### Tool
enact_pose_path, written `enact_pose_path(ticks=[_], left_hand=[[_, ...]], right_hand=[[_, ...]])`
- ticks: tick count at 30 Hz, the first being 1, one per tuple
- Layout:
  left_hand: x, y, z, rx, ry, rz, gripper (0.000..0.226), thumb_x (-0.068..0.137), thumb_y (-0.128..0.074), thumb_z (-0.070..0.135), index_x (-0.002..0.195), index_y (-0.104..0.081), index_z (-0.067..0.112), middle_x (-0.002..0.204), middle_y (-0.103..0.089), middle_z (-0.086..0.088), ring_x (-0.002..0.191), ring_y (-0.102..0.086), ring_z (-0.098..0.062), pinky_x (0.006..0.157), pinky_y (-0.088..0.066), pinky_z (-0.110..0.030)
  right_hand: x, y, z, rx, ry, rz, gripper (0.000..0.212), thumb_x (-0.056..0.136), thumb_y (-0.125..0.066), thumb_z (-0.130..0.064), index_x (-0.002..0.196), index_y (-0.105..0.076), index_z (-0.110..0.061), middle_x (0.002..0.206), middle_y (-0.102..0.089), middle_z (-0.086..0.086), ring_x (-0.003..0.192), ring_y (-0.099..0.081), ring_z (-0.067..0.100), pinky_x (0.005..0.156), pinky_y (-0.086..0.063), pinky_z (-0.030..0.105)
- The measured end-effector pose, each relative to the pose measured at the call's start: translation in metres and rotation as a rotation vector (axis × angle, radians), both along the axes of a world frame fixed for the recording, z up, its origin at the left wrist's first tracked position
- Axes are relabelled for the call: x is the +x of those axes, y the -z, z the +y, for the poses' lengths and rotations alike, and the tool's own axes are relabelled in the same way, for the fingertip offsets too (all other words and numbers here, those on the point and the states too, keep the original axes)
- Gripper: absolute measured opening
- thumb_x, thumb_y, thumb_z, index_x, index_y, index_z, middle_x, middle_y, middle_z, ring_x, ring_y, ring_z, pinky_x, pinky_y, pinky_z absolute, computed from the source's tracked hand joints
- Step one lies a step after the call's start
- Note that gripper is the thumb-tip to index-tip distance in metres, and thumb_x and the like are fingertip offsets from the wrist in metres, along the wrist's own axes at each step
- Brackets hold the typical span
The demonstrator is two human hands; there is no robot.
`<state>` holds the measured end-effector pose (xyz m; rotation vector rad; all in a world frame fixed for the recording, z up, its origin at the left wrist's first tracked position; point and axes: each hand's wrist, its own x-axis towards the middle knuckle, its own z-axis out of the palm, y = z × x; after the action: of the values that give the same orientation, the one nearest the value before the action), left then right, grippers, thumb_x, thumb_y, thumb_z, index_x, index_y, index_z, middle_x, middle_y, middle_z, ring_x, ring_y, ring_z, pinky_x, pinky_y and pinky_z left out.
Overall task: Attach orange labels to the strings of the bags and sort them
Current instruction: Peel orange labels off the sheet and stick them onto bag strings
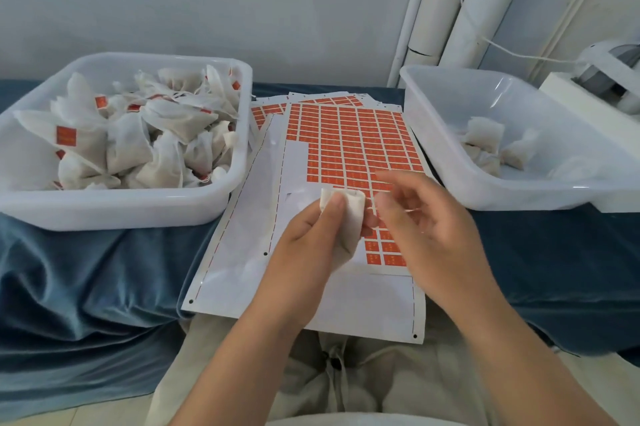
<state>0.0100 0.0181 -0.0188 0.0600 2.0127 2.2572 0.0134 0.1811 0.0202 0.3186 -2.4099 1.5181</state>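
At frame centre, 1 white bag is gripped by the left hand over the label sheet; the right hand (blurred) is held beside it, fingers seemingly half-curled, grasp unclear.

No text, number or brand can be read at this resolution. The orange labels on the white backing sheet each carry rows of pale print, too small and blurred to make out. The bag label on a bag in the left-hand white tub carries the same pale print, also illegible. The sheet margins bear only a red dashed line and black dots
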Motion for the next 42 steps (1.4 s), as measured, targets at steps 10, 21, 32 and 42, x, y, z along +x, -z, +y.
enact_pose_path(ticks=[10, 21, 32, 42], left_hand=[[-0.006, -0.002, -0.012, 0.132, 0.188, -0.085, 0.062, 0.096, -0.046, 0.073, 0.108, -0.076, 0.019, 0.094, -0.071, -0.009, 0.089, -0.065, -0.023, 0.103, -0.049, -0.051], [-0.005, -0.004, -0.017, -0.122, 0.177, 0.178, 0.032, 0.102, -0.053, 0.054, 0.081, -0.070, 0.037, 0.070, -0.059, 0.008, 0.070, -0.059, -0.008, 0.074, -0.056, -0.023], [-0.004, -0.004, -0.017, -0.299, 0.182, 0.350, 0.014, 0.099, -0.065, 0.046, 0.091, -0.068, 0.035, 0.081, -0.067, 0.012, 0.074, -0.065, -0.009, 0.070, -0.060, -0.027], [-0.003, -0.008, -0.017, -0.489, 0.133, 0.539, 0.037, 0.111, -0.045, 0.036, 0.088, -0.066, 0.017, 0.081, -0.065, 0.003, 0.076, -0.061, -0.016, 0.066, -0.045, -0.011]], right_hand=[[-0.006, -0.004, 0.011, -0.101, -0.166, -0.224, 0.007, 0.092, -0.078, -0.030, 0.094, -0.074, -0.035, 0.098, -0.078, -0.016, 0.095, -0.075, 0.005, 0.080, -0.058, 0.013], [-0.006, -0.005, 0.011, 0.075, -0.246, -0.273, 0.001, 0.103, -0.065, -0.029, 0.103, -0.064, -0.029, 0.083, -0.078, -0.008, 0.079, -0.075, 0.009, 0.072, -0.055, 0.013], [-0.013, -0.002, 0.027, -0.509, -0.506, -0.724, 0.033, 0.094, -0.060, -0.032, 0.063, -0.053, -0.021, 0.045, -0.038, -0.005, 0.039, -0.033, 0.008, 0.047, -0.038, 0.022], [-0.010, 0.004, 0.014, -1.374, -0.722, -0.703, 0.030, 0.103, -0.053, -0.021, 0.074, -0.055, -0.016, 0.048, -0.050, -0.007, 0.044, -0.033, 0.006, 0.051, -0.041, 0.018]])
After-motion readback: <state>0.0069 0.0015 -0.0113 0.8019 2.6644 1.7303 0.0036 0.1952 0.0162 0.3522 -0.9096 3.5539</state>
